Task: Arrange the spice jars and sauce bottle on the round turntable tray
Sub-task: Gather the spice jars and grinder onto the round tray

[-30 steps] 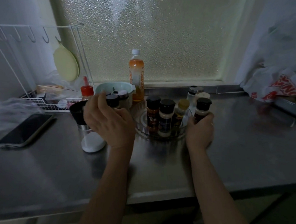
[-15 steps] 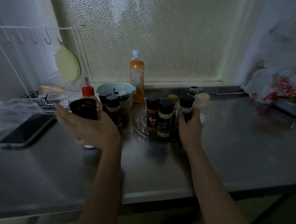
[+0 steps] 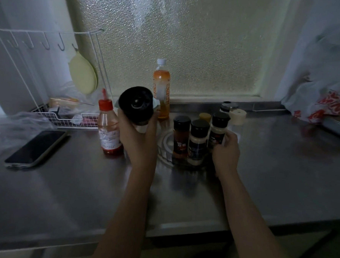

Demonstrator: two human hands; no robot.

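Our left hand (image 3: 139, 139) grips a black-capped grinder (image 3: 136, 106) lifted clear of the counter (image 3: 76, 193), tilted so its top faces us, just left of the tray (image 3: 164, 146). Our right hand (image 3: 225, 152) is closed around the rightmost jar (image 3: 217, 133) at the tray's right edge; two more black-capped jars (image 3: 181, 137) stand beside it on the tray, with a yellow-capped one (image 3: 205, 117) behind. The sauce bottle (image 3: 108, 126) stands on the counter left of the tray, near a phone (image 3: 36, 149).
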